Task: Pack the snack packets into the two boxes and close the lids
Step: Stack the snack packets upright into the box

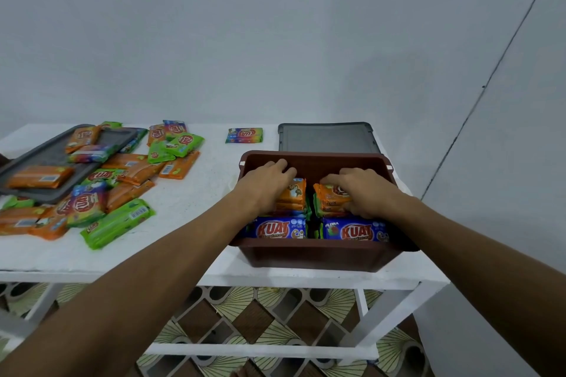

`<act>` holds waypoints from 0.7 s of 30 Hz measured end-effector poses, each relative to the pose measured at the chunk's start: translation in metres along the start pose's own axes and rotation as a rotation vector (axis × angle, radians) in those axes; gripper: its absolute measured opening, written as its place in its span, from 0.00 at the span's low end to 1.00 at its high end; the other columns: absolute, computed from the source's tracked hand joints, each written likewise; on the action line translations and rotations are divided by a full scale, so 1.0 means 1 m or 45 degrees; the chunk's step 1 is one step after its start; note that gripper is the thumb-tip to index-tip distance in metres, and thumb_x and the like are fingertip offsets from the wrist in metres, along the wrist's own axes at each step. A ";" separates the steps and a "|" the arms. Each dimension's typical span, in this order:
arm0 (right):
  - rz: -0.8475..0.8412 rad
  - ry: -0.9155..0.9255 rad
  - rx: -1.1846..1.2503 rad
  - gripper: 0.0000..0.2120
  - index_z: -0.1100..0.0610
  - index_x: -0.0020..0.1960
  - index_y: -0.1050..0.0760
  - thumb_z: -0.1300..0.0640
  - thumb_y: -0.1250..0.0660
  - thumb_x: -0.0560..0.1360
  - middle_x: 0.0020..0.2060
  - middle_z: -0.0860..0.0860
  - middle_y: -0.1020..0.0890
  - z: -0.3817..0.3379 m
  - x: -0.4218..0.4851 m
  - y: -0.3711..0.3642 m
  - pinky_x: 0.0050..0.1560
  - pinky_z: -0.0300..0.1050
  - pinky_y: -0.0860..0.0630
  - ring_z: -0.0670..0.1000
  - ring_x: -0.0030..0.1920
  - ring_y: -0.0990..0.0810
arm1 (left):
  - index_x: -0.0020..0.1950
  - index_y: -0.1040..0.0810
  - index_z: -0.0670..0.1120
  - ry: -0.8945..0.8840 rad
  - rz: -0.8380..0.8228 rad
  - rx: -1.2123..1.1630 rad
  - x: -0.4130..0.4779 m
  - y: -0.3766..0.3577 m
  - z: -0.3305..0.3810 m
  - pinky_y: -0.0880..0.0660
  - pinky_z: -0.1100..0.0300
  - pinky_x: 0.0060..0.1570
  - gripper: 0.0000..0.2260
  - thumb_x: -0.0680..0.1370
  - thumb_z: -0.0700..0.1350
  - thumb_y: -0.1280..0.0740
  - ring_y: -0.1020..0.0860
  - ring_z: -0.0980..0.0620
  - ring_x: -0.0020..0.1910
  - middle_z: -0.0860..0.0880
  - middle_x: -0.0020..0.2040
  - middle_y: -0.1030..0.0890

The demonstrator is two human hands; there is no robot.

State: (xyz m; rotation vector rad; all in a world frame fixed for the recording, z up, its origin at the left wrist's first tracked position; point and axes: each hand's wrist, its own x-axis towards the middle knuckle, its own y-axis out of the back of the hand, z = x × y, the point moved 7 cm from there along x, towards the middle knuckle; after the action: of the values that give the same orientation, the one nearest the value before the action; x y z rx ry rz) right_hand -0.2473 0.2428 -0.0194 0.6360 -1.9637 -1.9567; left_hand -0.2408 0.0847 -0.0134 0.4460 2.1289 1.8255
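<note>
on the white table [199,187], seen from the head camera, a brown box [315,254] stands open near the front right edge. both hands reach inside: the left hand [269,184] curls its fingers over the left orange stack [295,193], and the right hand [364,190] grips the right orange stack [329,200]. two blue packets [280,228] sit in the box nearer the person. a grey lid [326,138] lies flat just behind the box. loose packets [122,180] sprawl at left, some on a flat grey tray [46,157]; one rainbow packet [244,135] lies apart.
</note>
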 end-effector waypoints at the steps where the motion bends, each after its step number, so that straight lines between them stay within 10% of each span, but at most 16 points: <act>1: 0.019 -0.017 0.020 0.33 0.44 0.72 0.37 0.51 0.27 0.72 0.63 0.50 0.25 0.001 0.000 0.000 0.57 0.50 0.23 0.53 0.60 0.24 | 0.72 0.37 0.46 0.016 0.006 0.006 -0.001 0.000 -0.001 0.24 0.51 0.57 0.35 0.70 0.44 0.23 0.30 0.45 0.64 0.45 0.67 0.31; 10: 0.007 -0.016 0.111 0.21 0.45 0.66 0.28 0.45 0.30 0.74 0.49 0.43 0.20 -0.002 0.010 0.021 0.49 0.47 0.21 0.45 0.48 0.21 | 0.64 0.26 0.48 -0.089 -0.059 -0.007 -0.008 0.014 -0.018 0.25 0.53 0.53 0.22 0.74 0.56 0.30 0.24 0.48 0.57 0.48 0.59 0.22; 16: 0.304 0.156 0.224 0.09 0.46 0.57 0.23 0.50 0.33 0.77 0.37 0.42 0.20 -0.037 0.044 0.046 0.38 0.45 0.23 0.41 0.36 0.24 | 0.50 0.22 0.47 -0.089 0.459 -0.454 -0.032 0.032 -0.089 0.29 0.57 0.48 0.08 0.77 0.51 0.32 0.26 0.51 0.50 0.50 0.49 0.21; 21: 0.442 0.198 0.332 0.04 0.48 0.50 0.22 0.52 0.35 0.77 0.31 0.42 0.24 -0.063 0.101 0.068 0.35 0.45 0.25 0.45 0.34 0.24 | 0.54 0.22 0.49 0.183 0.436 -0.497 -0.036 0.002 -0.168 0.26 0.53 0.55 0.09 0.78 0.52 0.34 0.26 0.52 0.55 0.51 0.55 0.22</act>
State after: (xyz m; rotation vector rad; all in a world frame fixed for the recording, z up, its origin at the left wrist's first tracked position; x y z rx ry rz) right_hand -0.3087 0.1358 0.0400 0.4530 -2.0837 -1.4216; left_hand -0.2784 -0.0806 0.0138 0.6254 1.7932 2.4653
